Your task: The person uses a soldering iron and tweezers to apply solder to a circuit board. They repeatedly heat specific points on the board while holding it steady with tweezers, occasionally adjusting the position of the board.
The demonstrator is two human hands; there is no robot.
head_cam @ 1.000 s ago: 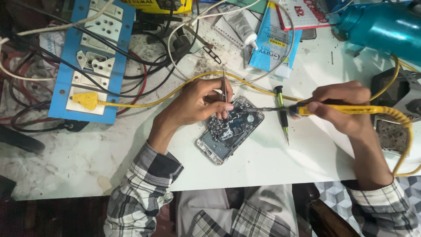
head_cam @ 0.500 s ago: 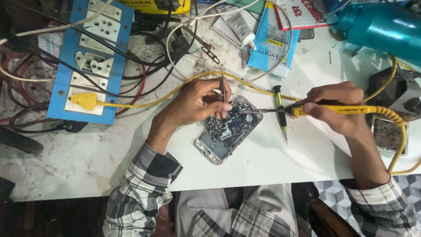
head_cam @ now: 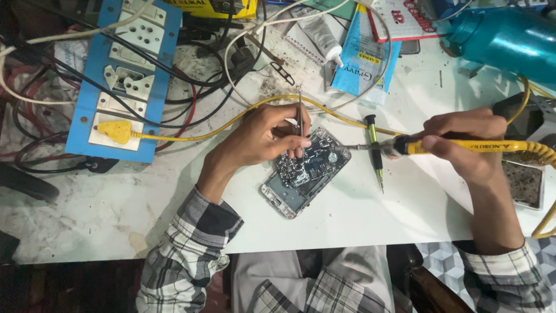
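Note:
An opened phone [head_cam: 306,172] with its circuit board bare lies on the white table [head_cam: 359,214]. My left hand [head_cam: 260,136] rests on the phone's top edge and pinches thin metal tweezers [head_cam: 300,119], tips down on the board. My right hand [head_cam: 463,142] grips a yellow soldering iron [head_cam: 463,147] held level, its metal tip pointing left at the phone's upper right corner. The iron's yellow cord [head_cam: 541,191] loops off to the right.
A green-handled screwdriver [head_cam: 375,152] lies just right of the phone. A blue socket board [head_cam: 130,75] with a yellow plug [head_cam: 114,131] and tangled wires fills the left. Tubes and packets [head_cam: 359,52] lie behind; a teal bottle [head_cam: 509,37] far right; a dark stand [head_cam: 524,182] by my right wrist.
My right hand has brought the soldering iron slightly left, so its tip now reaches the phone's corner. My left hand and the tweezers have stayed on the board.

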